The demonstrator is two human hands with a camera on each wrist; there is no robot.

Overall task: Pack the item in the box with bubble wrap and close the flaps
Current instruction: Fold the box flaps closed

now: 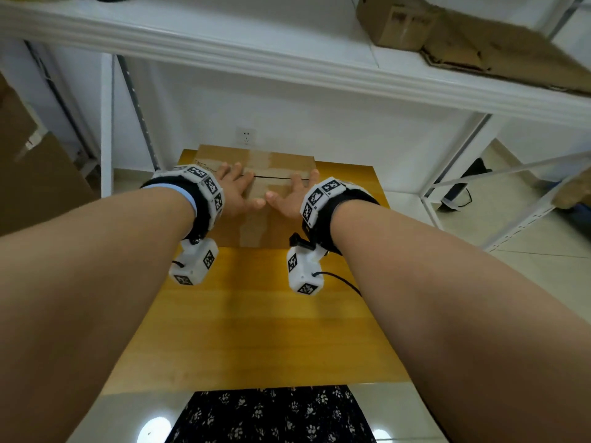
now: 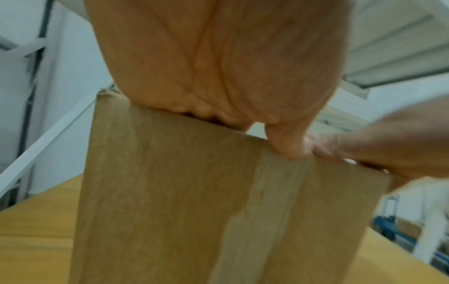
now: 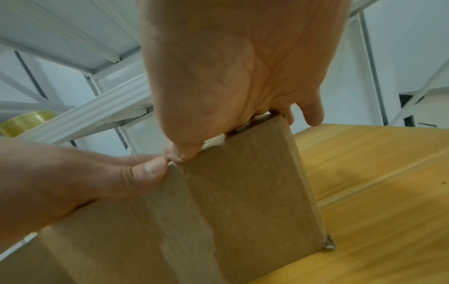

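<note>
Head view shows your left hand [image 1: 236, 191] and right hand [image 1: 293, 199] pressing flat, fingers straight, on the closed box [image 1: 256, 167] flaps, thumbs nearly touching.

Both your forearms reach straight out toward twelve o'clock, bare, each with a marker-covered band at the wrist. Your left hand [image 1: 235, 190] lies palm down, fingers straight and spread, thumb angled toward three o'clock. Your right hand [image 1: 292, 196] mirrors it, flat, thumb pointing to nine o'clock. The two thumb tips sit just beside each other, nearly touching.
</note>
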